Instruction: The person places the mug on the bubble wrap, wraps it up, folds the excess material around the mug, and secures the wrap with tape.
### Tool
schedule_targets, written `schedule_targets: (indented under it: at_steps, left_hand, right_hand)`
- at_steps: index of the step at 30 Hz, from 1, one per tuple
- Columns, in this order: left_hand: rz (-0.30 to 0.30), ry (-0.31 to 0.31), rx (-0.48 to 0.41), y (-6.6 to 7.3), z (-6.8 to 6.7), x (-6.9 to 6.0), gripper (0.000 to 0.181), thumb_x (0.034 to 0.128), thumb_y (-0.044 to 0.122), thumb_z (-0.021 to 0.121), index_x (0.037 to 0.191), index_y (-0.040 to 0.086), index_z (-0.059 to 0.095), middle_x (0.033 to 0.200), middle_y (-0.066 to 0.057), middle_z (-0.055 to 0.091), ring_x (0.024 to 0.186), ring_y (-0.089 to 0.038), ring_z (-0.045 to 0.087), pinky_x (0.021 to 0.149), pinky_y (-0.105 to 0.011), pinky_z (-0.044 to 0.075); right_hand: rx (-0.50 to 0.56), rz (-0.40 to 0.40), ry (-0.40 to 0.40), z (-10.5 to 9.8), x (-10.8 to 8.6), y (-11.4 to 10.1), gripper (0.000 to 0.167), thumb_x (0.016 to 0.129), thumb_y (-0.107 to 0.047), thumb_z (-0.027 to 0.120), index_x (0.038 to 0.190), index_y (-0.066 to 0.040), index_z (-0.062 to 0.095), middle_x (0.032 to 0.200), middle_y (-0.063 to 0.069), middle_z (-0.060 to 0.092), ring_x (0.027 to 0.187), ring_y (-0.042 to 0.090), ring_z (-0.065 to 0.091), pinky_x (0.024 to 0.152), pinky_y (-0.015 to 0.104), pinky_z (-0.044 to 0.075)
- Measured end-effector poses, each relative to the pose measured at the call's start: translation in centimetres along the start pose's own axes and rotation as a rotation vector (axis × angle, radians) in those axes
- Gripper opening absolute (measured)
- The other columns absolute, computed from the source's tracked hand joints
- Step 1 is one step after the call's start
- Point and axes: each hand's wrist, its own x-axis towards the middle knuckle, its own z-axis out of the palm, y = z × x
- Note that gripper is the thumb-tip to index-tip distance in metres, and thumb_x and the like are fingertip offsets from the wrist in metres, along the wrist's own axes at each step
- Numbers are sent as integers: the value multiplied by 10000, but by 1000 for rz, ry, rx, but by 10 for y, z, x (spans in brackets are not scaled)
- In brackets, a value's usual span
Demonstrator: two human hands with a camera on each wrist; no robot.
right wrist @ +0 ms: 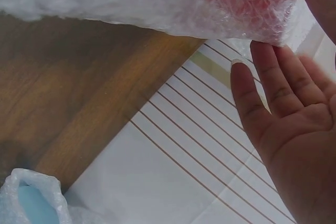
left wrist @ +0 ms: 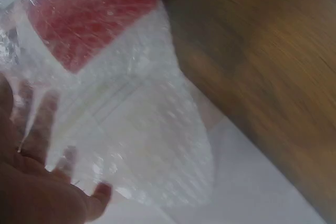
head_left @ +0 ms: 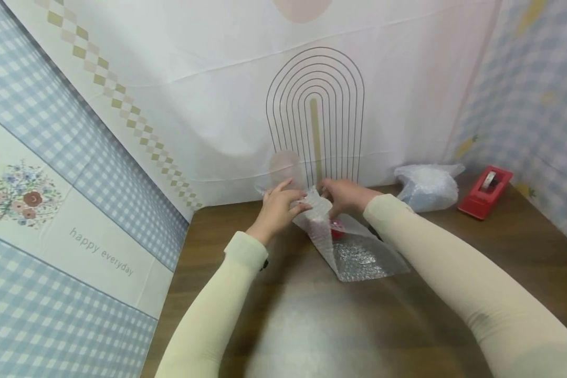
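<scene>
My left hand: loose-fingered against bubble wrap
My right hand: pinching its end
Red thing: inside, between my hands
Looks done: other bundle
Left, I'd judge: this open flap

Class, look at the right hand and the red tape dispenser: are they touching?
Apart: the head view shows the right hand at the bubble wrap, with the wrapped bundle between it and the red tape dispenser.
</scene>
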Motion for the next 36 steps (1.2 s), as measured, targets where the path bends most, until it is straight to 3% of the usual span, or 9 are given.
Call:
schedule_targets:
  at_steps: [3,6,12,18,19,22,26,30,36]
  left_hand:
    - [-55,-7,-11,4,8,11,320,1087,424,750,1292,186,811,1456,-20,806,1735,-284,385,1413,-720,221]
    - [-93,-10,-23,5,12,17,317,1095,409,759,1300,168,786,1468,-54,795,1715,-297,420,1422,-705,227]
    - [-133,-8,-42,3,14,23,431,1092,359,771,1439,119,684,1548,-111,716,1611,-343,534,1414,-698,267]
    - [-150,15,-43,3,19,24,472,1057,314,824,1454,108,671,1521,-119,724,1565,-352,575,1397,-748,256]
    - [-153,17,-47,4,20,23,479,1055,314,827,1455,101,672,1517,-124,726,1561,-352,577,1398,-741,263]
    - [-165,24,-47,5,19,24,492,1050,326,835,1453,93,675,1511,-129,731,1556,-353,576,1401,-718,272]
    - [-176,37,-29,4,18,25,479,1051,334,836,1448,113,685,1530,-111,728,1568,-338,570,1405,-736,251]
    - [-176,38,-32,3,19,24,484,1042,319,852,1450,112,694,1536,-110,733,1566,-337,578,1393,-728,284]
    - [-165,42,-73,-7,30,24,509,1040,379,845,1463,140,692,1563,-82,724,1596,-309,556,1409,-747,229]
  right_hand:
    - [-77,-27,79,15,24,39,814,826,-234,1013,1475,-24,568,1321,266,793,1159,434,785,998,588,657]
    - [-123,-16,106,26,41,66,894,816,-346,1032,1511,-56,550,1367,273,760,1193,454,766,1037,609,642]
    - [-91,-33,113,29,44,71,1053,784,-365,1047,1596,3,486,1466,288,716,1301,490,727,1151,626,599]
    - [28,-58,-15,-9,-9,20,1142,819,-50,973,1736,27,298,1691,369,498,1460,552,615,1216,639,567]
    - [41,-45,-34,-21,-25,-4,1091,821,46,909,1728,53,304,1717,387,451,1481,583,584,1226,668,549]
    - [38,-82,-9,-40,-37,-16,802,910,75,753,1659,48,466,1716,349,479,1501,570,571,1228,683,542]
    - [-115,-97,70,-43,-39,-33,479,1012,-150,764,1449,41,710,1483,287,728,1323,488,725,1167,650,591]
    - [-263,-37,44,-20,-32,-43,649,1027,-402,839,1474,46,700,1428,272,768,1294,458,755,1174,607,598]
    - [-335,13,56,5,-24,-47,692,961,-462,905,1367,73,741,1255,240,828,1147,414,797,1097,558,643]
